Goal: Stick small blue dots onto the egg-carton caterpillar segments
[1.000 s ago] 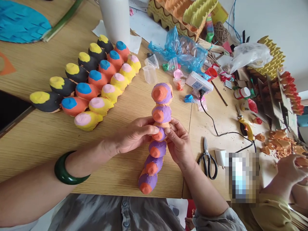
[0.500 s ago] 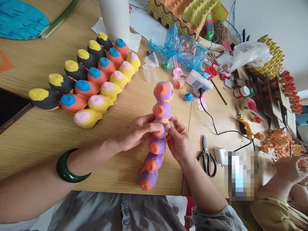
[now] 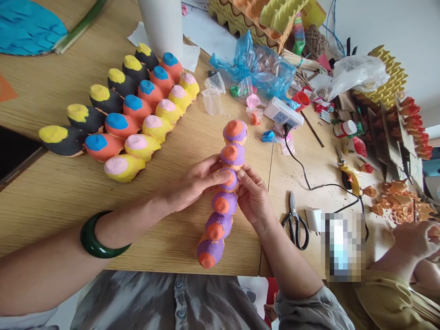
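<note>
A strip of egg-carton cups (image 3: 224, 202), coated in purple with orange tips, runs lengthwise in front of me above the wooden table. My left hand (image 3: 193, 184) grips its middle from the left, thumb lying on an orange tip. From the right, my right hand (image 3: 255, 195) pinches the same middle part between thumb and fingers. Part of the fingers of both hands is hidden behind the strip. To the left lie three similar strips side by side: a black one with yellow tips (image 3: 112, 100), an orange-red one with blue tips (image 3: 136, 109), and a yellow one with pink tips (image 3: 151, 128).
Black-handled scissors (image 3: 294, 224) lie right of my right forearm, near a white plug adapter (image 3: 313, 221). A power strip (image 3: 282, 113) with a black cord sits beyond. Blue plastic bags (image 3: 254, 62) and egg trays (image 3: 237, 20) fill the back. Another person's hand (image 3: 414, 245) is at right.
The purple strip tilts slightly, its far end shifting a little right and down in view. My left thumb has moved slightly up along it. Both hands keep their hold.
</note>
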A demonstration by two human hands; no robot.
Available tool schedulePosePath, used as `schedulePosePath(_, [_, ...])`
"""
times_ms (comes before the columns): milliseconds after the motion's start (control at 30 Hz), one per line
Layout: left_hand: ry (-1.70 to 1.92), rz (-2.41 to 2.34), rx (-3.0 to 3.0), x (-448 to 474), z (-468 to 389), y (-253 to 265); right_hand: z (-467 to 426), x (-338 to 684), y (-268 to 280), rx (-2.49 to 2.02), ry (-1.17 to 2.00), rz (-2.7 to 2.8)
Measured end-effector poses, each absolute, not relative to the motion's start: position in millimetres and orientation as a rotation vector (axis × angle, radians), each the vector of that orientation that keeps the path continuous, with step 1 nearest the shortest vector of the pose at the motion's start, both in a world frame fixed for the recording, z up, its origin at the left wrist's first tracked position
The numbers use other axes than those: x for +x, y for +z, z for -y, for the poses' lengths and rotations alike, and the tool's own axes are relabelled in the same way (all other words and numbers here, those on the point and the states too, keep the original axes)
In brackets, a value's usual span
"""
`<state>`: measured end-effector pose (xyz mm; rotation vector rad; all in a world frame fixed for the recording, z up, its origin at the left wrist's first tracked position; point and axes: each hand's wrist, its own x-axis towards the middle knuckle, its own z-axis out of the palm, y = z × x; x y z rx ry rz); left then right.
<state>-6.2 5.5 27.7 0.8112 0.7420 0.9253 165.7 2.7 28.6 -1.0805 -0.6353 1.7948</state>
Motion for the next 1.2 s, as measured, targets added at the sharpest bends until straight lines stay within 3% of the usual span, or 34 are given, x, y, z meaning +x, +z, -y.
schedulePosePath(1200, [1.053,-0.748,0.954,-2,-7,24,-13,173,23,-1.058,1.901,0.497])
